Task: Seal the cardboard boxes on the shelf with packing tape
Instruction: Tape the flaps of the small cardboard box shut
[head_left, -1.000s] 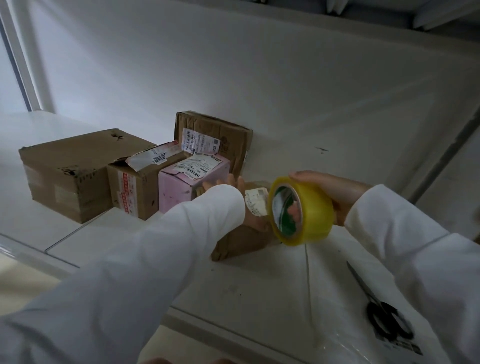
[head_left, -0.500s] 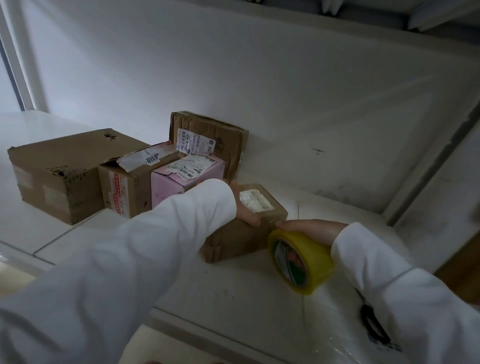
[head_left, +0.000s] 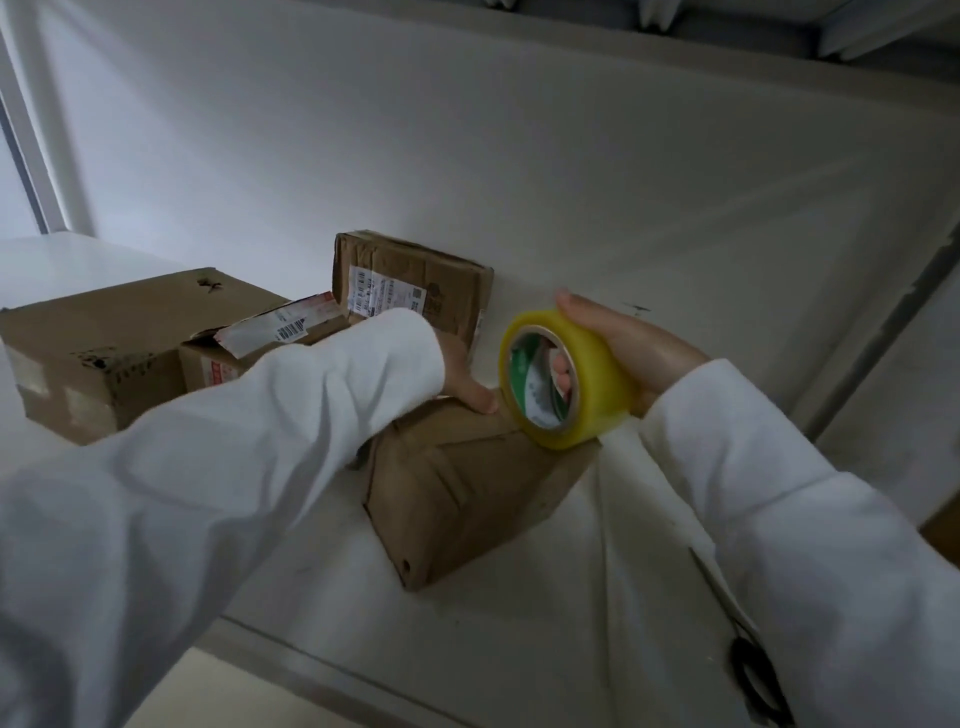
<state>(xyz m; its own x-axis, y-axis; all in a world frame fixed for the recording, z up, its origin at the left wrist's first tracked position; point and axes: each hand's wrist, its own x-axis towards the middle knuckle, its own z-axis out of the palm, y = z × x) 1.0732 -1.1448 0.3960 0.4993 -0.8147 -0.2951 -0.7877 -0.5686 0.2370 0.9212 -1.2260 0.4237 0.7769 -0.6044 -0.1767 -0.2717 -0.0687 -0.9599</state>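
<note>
A small brown cardboard box (head_left: 457, 488) lies on the white shelf (head_left: 519, 639) in the middle of the view. My left hand (head_left: 465, 382) rests on the box's top far edge, thumb pressed on the cardboard; its fingers are hidden behind the box and my sleeve. My right hand (head_left: 623, 348) grips a yellow roll of packing tape (head_left: 563, 379), fingers through the core. The roll sits against the box's upper right corner.
Behind my left arm stand a large brown box (head_left: 104, 353), a torn box with a barcode label (head_left: 270, 338) and an upright labelled box (head_left: 415, 286) against the back wall. Black-handled scissors (head_left: 753, 675) lie on the shelf at lower right.
The small box has been tipped over, so its plain side now faces me. My right hand lifted the tape roll from beside the box up to its upper right corner.
</note>
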